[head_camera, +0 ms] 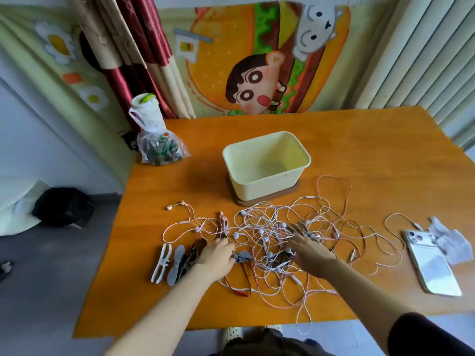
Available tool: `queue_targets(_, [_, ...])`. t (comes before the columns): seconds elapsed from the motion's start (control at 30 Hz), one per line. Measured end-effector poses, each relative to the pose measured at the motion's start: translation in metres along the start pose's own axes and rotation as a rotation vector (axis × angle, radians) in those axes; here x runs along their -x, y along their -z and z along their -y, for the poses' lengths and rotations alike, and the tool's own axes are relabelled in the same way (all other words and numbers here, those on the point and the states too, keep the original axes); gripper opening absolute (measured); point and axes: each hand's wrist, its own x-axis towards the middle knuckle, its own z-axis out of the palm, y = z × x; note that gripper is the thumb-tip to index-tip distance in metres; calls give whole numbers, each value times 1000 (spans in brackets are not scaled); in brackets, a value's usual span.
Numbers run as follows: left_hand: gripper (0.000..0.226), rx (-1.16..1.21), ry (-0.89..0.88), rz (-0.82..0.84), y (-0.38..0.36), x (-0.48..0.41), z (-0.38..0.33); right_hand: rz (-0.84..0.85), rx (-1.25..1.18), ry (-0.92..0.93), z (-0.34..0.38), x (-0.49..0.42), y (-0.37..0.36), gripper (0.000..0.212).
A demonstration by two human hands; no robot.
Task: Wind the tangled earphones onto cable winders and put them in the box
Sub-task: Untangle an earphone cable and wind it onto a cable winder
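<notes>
1. Right hand (312, 250) is lying palm-down on top of the tangled earphones (259, 222). Its fingers are spread and fairly straight, not closing round anything visible.
2. Left hand (217, 255) is reaching into the left edge of the same tangle. The fingertips are blurred, so cannot tell if they are pinching a cable or only touching it.
3. Grey cable winder (243, 256) is lying just off the left fingertips, between the two hands, with cables crossing it.
4. More winders are sitting just outboard of the left hand: dark winders (194, 253) right beside the wrist, then a grey winder (176, 265), then a white winder (162, 263) farthest out.
5. Pink and white earphone cables are sprawling around both hands on the orange table (359, 150), and one loop is hanging over the near edge.
6. Pale yellow box (231, 160) is standing open beyond the hands on a brown mat (295, 191). The earphones are lying outside it, near its front.
7. Well out to the right of the right hand, a phone (434, 268) is lying back-up, with a crumpled white tissue (452, 242) touching its far end.
8. Far beyond the left hand, a clear plastic bag (160, 147) is sitting at the table corner.
</notes>
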Motion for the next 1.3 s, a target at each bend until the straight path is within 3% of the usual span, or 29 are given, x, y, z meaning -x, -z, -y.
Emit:
queue_targets(0.13, [40, -37, -7, 70, -22, 5, -5, 65, 137, 44, 9, 5, -17, 48])
queue_targets(0.27, [29, -3, 43, 25, -32, 5, -6, -132, 130, 124, 21, 3, -27, 32])
queue_targets(0.33, [28, 34, 56, 11, -35, 5, -6, -88, 117, 191, 31, 3, -30, 28])
queue_targets(0.4, [25, 63, 60, 2, -38, 6, -7, 59, 157, 206, 44, 1, -36, 33])
queue_targets(0.53, [22, 56, 88, -15, -41, 9, -7, 174, 185, 100, 66, -4, -55, 50])
queue_targets(0.8, [30, 40, 173, -16, -39, 18, -5, 101, -39, 3, 68, -9, -49, 21])
queue_targets(0.9, [49, 59, 200, 9, -29, 13, -14, -4, -165, -1, 61, -7, -26, 16])
queue_targets(0.97, [59, 304, 82, -37, -9, 10, -29, -109, -235, 39, 62, 0, -6, 16])
queue_targets(1.03, [47, 545, -64, -46, 11, 8, -48, -223, -304, 79, 65, 7, 17, 21])
queue_targets(1.1, [18, 711, -121, -23, 23, 4, -62, -327, -349, 67, 63, 14, 40, 23])
queue_targets(1.13, [15, 766, -128, -15, 25, 2, -65, -385, -363, 49, 58, 17, 51, 23])
queue_targets(1.3, [30, 808, -74, 21, 17, -9, -52, -665, -429, -147, 8, 22, 101, 23])
